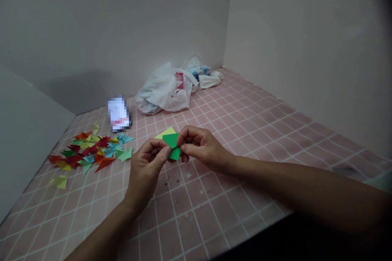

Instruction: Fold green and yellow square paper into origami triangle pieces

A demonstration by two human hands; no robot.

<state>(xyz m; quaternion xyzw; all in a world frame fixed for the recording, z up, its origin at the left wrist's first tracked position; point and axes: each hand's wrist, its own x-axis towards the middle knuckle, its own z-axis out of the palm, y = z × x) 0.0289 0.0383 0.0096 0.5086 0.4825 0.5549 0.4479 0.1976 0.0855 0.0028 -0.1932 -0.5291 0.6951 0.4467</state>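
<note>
- Green paper (170, 140) is between your two hands, over the middle of the worktop (260, 130), with an upper and a lower part showing; whether these are flaps of one sheet or separate pieces cannot be told
- Your left hand (149, 158) has a narrow grip, thumb and fingers pinching the green paper at its left side
- Your right hand (202, 147) has an equally narrow grip, pinching the same paper at its right side, fingers curled in
- Just behind the green paper you have a yellow sheet (165, 131), partly hidden by it
- To your left lies a loose spread of folded paper pieces (92, 147) in red, orange, yellow, green and light blue, many overlapping
- One yellow piece (60, 181) sits nearer to you, apart from that spread
- Beyond the spread you have a phone (119, 115), its lit screen pixelated
- Farther back, near the wall (122, 20), rests a crumpled white plastic bag (167, 91), with a blue-patterned packet (200, 69) behind it to the right
</note>
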